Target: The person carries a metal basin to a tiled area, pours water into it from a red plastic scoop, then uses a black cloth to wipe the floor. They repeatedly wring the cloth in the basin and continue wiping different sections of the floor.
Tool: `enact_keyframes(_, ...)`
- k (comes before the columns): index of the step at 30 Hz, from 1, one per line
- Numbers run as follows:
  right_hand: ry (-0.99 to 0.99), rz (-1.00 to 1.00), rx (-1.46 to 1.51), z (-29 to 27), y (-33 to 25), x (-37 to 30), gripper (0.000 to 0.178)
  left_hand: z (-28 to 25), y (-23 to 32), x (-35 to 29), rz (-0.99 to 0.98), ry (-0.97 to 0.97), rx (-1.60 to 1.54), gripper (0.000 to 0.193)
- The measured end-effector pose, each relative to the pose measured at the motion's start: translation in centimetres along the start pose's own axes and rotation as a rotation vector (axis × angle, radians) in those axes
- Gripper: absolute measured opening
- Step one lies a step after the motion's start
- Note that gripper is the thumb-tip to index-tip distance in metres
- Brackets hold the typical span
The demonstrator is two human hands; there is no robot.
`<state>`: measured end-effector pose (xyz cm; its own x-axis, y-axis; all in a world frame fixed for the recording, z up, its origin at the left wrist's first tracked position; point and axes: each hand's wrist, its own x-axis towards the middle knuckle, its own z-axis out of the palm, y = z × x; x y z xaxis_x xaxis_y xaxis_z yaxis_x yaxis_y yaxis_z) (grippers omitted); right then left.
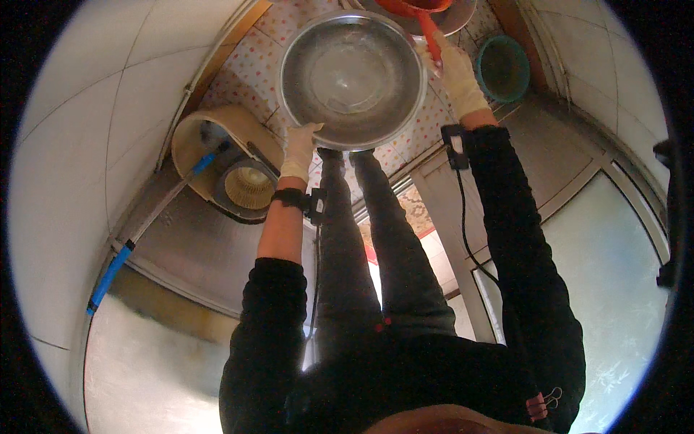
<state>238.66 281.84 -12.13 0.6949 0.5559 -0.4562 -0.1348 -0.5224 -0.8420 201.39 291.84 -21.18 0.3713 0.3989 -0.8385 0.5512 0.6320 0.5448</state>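
A wide stainless steel basin (pixel 302 83) sits in front of my feet, with a shallow, cloudy-looking bottom that may hold water. My left hand (pixel 298 148), in a pale glove, grips its near-left rim, with the thumb lying over the edge. Also gloved, my right hand (pixel 461 81) is closed around the handle of a red plastic dipper (pixel 431 35). The dipper's bowl is partly cut off by the top of the view and lies over a second metal basin (pixel 466 16). Whether the dipper holds anything cannot be seen.
At the left stands a beige mop bucket (pixel 189 141) with a wringer basket (pixel 249 184); a blue-gripped mop handle (pixel 112 278) leans from it along the tiled wall. A green tub (pixel 527 72) stands at the far right. Behind me is a doorway with a frosted-glass door (pixel 607 246).
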Motion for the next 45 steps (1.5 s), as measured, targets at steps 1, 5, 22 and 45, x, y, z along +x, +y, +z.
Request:
enact_keyframes(1, 0.076, 0.211, 0.335, 0.5, 0.7, 0.6, 0.027, 0.1, 0.1, -0.1, 0.049, -0.024, -0.080, 0.025)
enact_keyframes(5, 0.246, 0.360, 0.620, 1.8, 2.9, 0.7, 0.036, 0.1, 0.0, -0.4, -0.077, 0.014, -0.376, 0.021)
enact_keyframes(22, 0.220, -0.278, -0.411, 2.9, 0.8, -8.1, 0.028, -1.5, 8.5, -10.1, 0.239, -0.029, 0.299, 0.036)
enact_keyframes(45, 1.429, 0.316, 1.748, 7.3, 2.1, -45.9, 0.051, 2.5, 18.0, -22.0, 0.135, -0.870, 0.861, 0.020)
